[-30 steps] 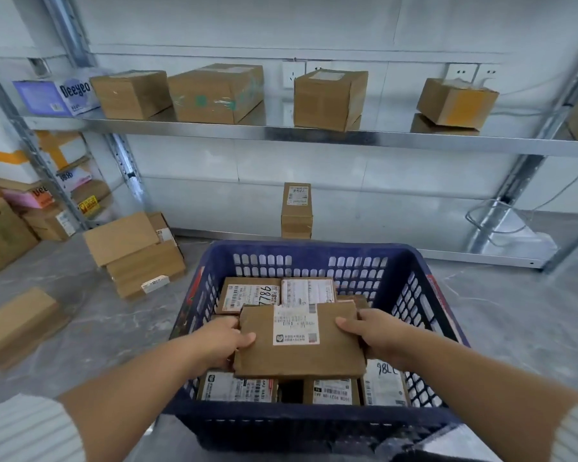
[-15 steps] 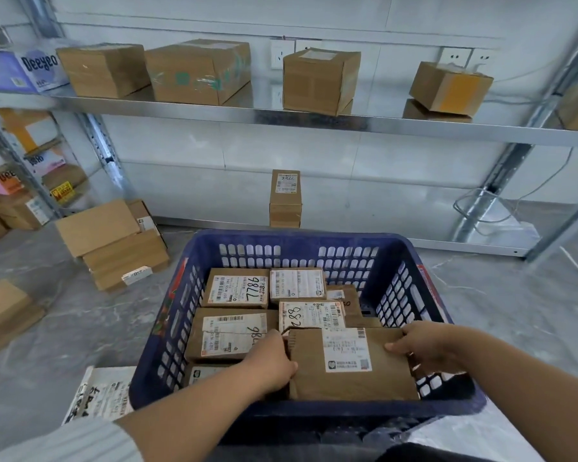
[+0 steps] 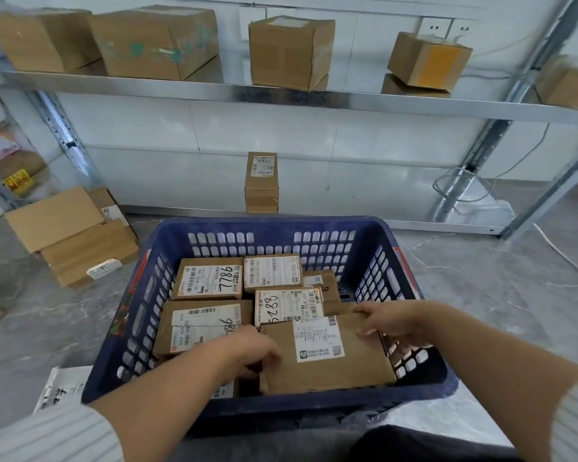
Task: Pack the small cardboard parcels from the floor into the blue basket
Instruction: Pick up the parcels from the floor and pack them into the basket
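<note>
The blue basket (image 3: 414,271) stands on the grey floor in front of me, with several labelled cardboard parcels lying flat inside. A flat brown parcel (image 3: 327,371) with a white label lies tilted in the basket's near right corner, on top of the others. My left hand (image 3: 247,351) grips its left edge with curled fingers. My right hand (image 3: 391,325) holds its far right corner, fingers curled over the top. Parcels marked 7786 (image 3: 207,278) and 5289 (image 3: 287,305) lie further back in the basket.
A stack of flat parcels (image 3: 74,235) lies on the floor to the left. One small parcel (image 3: 261,181) stands upright against the wall behind the basket. A metal shelf (image 3: 281,98) above carries larger boxes. A white bag (image 3: 60,388) lies at the basket's near left.
Both hands have lowered the flat parcel from above the basket's middle down into its near right corner. My view has moved closer and slightly down.
</note>
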The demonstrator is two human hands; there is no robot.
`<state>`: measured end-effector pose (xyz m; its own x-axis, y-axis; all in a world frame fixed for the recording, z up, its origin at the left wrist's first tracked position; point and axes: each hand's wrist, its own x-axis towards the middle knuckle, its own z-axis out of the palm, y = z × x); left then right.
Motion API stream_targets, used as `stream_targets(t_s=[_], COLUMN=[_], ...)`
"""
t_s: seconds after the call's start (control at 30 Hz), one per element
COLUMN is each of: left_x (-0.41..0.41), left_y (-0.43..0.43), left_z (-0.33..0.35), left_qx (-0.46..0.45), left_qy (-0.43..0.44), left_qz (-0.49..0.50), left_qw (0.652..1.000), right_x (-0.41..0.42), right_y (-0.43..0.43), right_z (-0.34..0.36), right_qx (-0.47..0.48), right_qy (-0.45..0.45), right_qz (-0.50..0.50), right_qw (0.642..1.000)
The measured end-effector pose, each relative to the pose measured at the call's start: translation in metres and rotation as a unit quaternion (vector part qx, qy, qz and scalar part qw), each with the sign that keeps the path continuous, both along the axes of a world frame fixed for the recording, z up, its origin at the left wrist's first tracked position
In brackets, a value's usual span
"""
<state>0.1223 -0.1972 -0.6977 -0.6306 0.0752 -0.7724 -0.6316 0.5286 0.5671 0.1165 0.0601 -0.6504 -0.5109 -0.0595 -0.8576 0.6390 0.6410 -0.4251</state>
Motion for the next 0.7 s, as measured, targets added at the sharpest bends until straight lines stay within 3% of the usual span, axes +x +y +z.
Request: stream_targets(t_s=[0.17,0.43,0.53,0.7], left_x=[-0.001,0.001,-0.003,-0.009], left_y=[0.005,0.009,0.01,0.014], left_z=[-0.012,-0.019,-0.025,-0.032], left_qx=[-0.074,-0.028,-0.045,-0.105], left_qy=[0.056,0.009,-0.011,-0.011], left_qz=[-0.046,0.025,0.037,-0.004], left_qw=[0.995,0.999,0.998,0.994], right_x=[0.007,0.007,0.001,-0.001], right_y=[-0.004,-0.013,-0.018,-0.027], right_z=[-0.013,-0.025,-0.034,-0.046], right_qx=[0.054,0.076,0.125,0.161], right_qy=[0.028,0.03,0.055,0.064], right_qz=[0.047,0.115,0.18,0.198], right_qw=[0.997,0.99,0.974,0.965])
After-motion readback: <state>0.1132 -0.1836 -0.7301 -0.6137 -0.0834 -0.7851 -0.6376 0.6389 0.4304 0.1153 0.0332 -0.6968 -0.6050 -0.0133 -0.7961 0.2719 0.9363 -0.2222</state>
